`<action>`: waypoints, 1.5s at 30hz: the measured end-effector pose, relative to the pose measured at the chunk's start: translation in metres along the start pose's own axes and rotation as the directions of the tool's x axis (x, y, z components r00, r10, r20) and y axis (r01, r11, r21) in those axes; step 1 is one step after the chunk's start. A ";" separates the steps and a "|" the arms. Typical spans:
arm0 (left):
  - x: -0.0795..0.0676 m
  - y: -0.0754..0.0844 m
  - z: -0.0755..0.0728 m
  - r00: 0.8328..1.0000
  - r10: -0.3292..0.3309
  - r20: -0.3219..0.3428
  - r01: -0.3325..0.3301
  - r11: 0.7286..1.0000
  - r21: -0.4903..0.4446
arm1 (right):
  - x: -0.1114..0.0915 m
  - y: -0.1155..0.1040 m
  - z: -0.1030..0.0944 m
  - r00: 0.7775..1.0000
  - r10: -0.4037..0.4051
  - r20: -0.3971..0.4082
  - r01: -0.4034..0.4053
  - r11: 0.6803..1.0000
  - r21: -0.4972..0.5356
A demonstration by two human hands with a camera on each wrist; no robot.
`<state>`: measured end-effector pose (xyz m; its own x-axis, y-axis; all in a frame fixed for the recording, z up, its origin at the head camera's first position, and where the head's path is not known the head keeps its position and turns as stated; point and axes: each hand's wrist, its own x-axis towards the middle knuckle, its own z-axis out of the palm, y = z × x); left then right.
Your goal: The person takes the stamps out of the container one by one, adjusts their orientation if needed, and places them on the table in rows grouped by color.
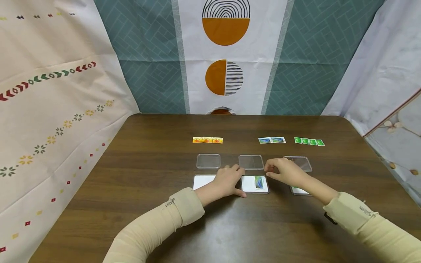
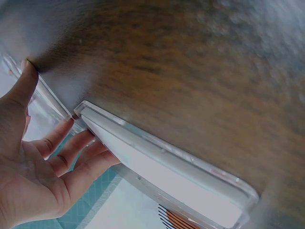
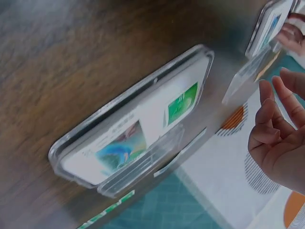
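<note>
My left hand (image 1: 227,179) reaches over the left clear case with a white card (image 1: 204,181). Its fairly straight thumb and index finger touch the left end of the middle clear case (image 1: 247,185). A blue-green stamp (image 1: 259,182) lies on the white card there. My right hand (image 1: 284,171) hovers just beyond that case's right end, fingers loosely bent, thumb and index apart, with nothing visible between them. Under my right forearm, partly hidden in the head view, is the right clear case (image 3: 157,81), showing a blue stamp (image 3: 125,149) and a green stamp (image 3: 182,104) inside.
Behind the cases lie clear plastic lids: left (image 1: 208,161), middle (image 1: 251,162) and right (image 1: 303,163). Farther back are orange stamps (image 1: 207,140), two blue stamps (image 1: 272,140) and several green stamps (image 1: 309,141) in rows on the brown table (image 1: 148,157).
</note>
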<state>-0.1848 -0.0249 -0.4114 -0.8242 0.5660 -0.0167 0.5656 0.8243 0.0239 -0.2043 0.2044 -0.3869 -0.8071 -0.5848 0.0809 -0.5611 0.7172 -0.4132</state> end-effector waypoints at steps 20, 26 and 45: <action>-0.001 0.001 -0.001 1.000 0.007 0.001 -0.007 1.000 -0.022 | 0.001 -0.006 0.018 0.998 -0.039 0.045 0.040 0.999 -0.027; -0.002 0.001 -0.003 1.000 0.002 0.019 -0.001 1.000 -0.029 | 0.002 -0.005 0.021 0.999 -0.015 0.049 0.016 1.000 -0.023; -0.001 0.001 -0.004 1.000 0.000 0.024 0.000 1.000 -0.011 | 0.007 -0.001 0.024 0.998 0.018 0.054 -0.022 0.997 0.076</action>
<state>-0.1835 -0.0249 -0.4072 -0.8231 0.5665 -0.0402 0.5654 0.8241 0.0348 -0.2051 0.1897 -0.4079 -0.8063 -0.5909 0.0246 -0.5273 0.6995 -0.4824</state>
